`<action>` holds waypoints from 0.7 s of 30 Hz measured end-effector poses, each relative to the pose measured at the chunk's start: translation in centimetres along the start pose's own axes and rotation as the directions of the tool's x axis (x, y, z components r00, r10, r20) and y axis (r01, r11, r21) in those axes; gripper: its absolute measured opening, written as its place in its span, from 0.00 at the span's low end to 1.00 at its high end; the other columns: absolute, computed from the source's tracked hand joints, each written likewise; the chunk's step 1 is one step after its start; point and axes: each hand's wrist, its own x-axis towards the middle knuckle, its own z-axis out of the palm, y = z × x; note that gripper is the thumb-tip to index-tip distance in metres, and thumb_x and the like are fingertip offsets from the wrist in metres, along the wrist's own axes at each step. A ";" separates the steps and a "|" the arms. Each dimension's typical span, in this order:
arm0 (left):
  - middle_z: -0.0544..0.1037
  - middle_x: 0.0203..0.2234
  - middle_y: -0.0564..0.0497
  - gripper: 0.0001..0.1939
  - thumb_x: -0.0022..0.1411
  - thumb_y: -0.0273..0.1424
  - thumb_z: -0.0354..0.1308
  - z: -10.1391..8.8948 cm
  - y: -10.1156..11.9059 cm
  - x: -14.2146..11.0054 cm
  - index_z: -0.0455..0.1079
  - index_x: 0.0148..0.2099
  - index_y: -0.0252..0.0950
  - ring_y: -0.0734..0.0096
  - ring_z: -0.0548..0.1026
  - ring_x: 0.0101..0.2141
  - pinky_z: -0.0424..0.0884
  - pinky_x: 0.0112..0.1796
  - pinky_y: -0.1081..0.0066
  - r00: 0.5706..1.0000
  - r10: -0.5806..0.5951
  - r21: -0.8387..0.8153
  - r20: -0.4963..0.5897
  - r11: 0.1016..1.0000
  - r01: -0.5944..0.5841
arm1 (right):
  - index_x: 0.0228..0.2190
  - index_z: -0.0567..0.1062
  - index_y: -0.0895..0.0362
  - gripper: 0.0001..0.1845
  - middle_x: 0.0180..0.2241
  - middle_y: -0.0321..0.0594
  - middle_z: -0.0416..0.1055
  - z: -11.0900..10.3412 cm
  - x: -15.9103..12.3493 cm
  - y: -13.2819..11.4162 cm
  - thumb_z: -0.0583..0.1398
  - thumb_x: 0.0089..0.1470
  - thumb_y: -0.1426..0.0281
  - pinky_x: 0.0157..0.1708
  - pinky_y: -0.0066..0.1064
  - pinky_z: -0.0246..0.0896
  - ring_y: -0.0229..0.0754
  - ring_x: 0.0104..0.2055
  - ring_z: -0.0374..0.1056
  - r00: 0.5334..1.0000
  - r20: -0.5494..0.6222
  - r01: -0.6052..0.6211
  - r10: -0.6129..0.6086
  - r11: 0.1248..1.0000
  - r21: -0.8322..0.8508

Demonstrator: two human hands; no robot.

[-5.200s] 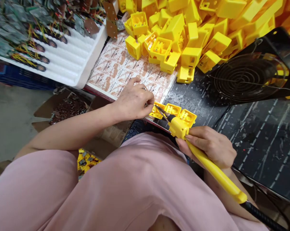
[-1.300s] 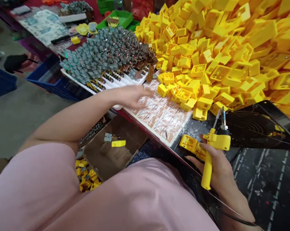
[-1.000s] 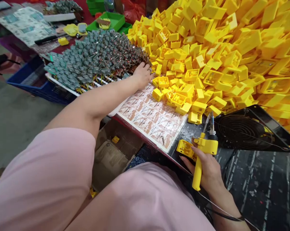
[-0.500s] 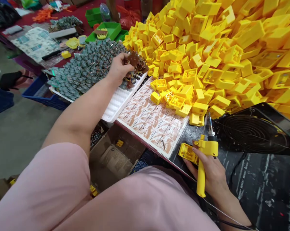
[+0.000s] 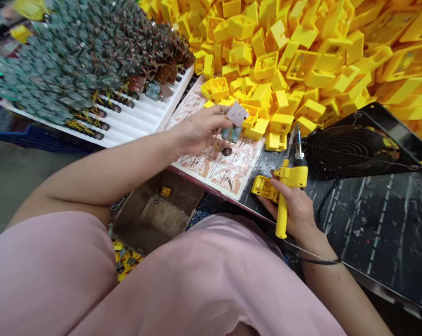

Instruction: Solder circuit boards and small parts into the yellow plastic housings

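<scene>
Pinched in the fingers of my left hand [image 5: 204,128] is a small circuit board [image 5: 236,113], brown-grey, with a greenish part under it and a round black piece [image 5: 227,151] dangling below. This hand is above the patterned sheet [image 5: 228,172]. My right hand [image 5: 295,203] is closed around a yellow soldering iron [image 5: 284,200], its metal tip pointing up and away. The same hand also grips an open yellow plastic housing [image 5: 264,187] at the table's front edge. Part of the housing is hidden behind the fingers and the iron.
A white ribbed tray [image 5: 146,114] on the left bears many wired circuit boards [image 5: 92,51]. Yellow housings [image 5: 267,65] pile up across the back. At right stands a black fan [image 5: 354,144] on the dark table surface [image 5: 382,219]. A cardboard box [image 5: 165,214] sits below the edge.
My left hand has come away from the tray toward the right, bringing a circuit board over the patterned sheet. My right hand still holds the iron and the housing. The view has shifted.
</scene>
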 end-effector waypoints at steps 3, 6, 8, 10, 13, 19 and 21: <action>0.74 0.63 0.36 0.32 0.70 0.26 0.39 3.9 -1.8 -0.5 0.53 0.74 0.30 0.64 0.78 0.57 0.80 0.53 0.58 0.999 0.002 0.045 -0.043 0.999 -0.001 | 0.64 0.66 0.53 0.34 0.48 0.46 0.81 -0.1 0.2 -0.6 0.69 0.60 0.67 0.40 0.36 0.75 0.47 0.40 0.78 1.000 -0.020 -0.016 0.017 0.999 0.045; 0.70 0.68 0.38 0.34 0.68 0.29 0.43 4.6 -3.6 -2.0 0.54 0.74 0.30 0.63 0.71 0.66 0.73 0.62 0.58 0.991 0.057 0.173 -0.123 0.984 -0.036 | 0.64 0.67 0.52 0.33 0.46 0.43 0.81 0.2 0.4 -1.4 0.68 0.61 0.66 0.38 0.35 0.73 0.45 0.38 0.77 1.000 -0.015 -0.022 0.022 0.999 0.048; 0.69 0.69 0.41 0.32 0.67 0.35 0.48 4.0 -4.6 -3.5 0.62 0.71 0.32 0.60 0.67 0.68 0.66 0.67 0.56 0.975 0.159 0.295 -0.154 0.949 -0.108 | 0.61 0.69 0.52 0.28 0.40 0.39 0.80 0.4 0.6 -1.7 0.67 0.63 0.65 0.38 0.35 0.71 0.43 0.34 0.75 1.000 0.003 -0.010 0.010 0.999 0.046; 0.73 0.65 0.41 0.32 0.65 0.40 0.51 3.2 -5.3 -5.2 0.67 0.67 0.34 0.58 0.70 0.65 0.66 0.66 0.55 0.949 0.252 0.452 -0.187 0.880 -0.145 | 0.61 0.69 0.52 0.26 0.39 0.39 0.80 0.5 0.7 -1.8 0.66 0.64 0.64 0.45 0.38 0.71 0.44 0.37 0.76 1.000 0.024 0.005 -0.006 0.999 0.054; 0.82 0.50 0.43 0.24 0.64 0.42 0.53 2.1 -5.7 -7.6 0.76 0.55 0.36 0.57 0.78 0.51 0.73 0.57 0.56 0.954 0.259 0.661 -0.152 0.744 -0.096 | 0.61 0.66 0.53 0.28 0.47 0.44 0.79 0.5 0.9 -1.4 0.66 0.64 0.63 0.53 0.44 0.70 0.49 0.45 0.77 0.999 0.035 0.023 -0.026 0.996 0.082; 0.81 0.54 0.47 0.19 0.71 0.43 0.50 2.2 -4.3 -9.9 0.81 0.47 0.45 0.52 0.74 0.57 0.65 0.58 0.51 0.946 0.297 0.851 -0.130 0.522 -0.047 | 0.60 0.67 0.52 0.26 0.41 0.38 0.80 0.3 0.8 -1.0 0.66 0.64 0.64 0.54 0.43 0.71 0.43 0.37 0.77 0.997 0.034 0.067 -0.073 0.988 0.138; 0.81 0.51 0.45 0.19 0.71 0.41 0.50 3.0 -4.1 -9.3 0.80 0.51 0.43 0.51 0.74 0.55 0.65 0.57 0.50 0.943 0.316 0.854 -0.099 0.513 -0.082 | 0.59 0.68 0.52 0.27 0.45 0.40 0.81 -0.2 0.9 -1.1 0.68 0.62 0.66 0.56 0.46 0.70 0.46 0.41 0.79 0.998 -0.022 0.060 -0.057 0.988 0.142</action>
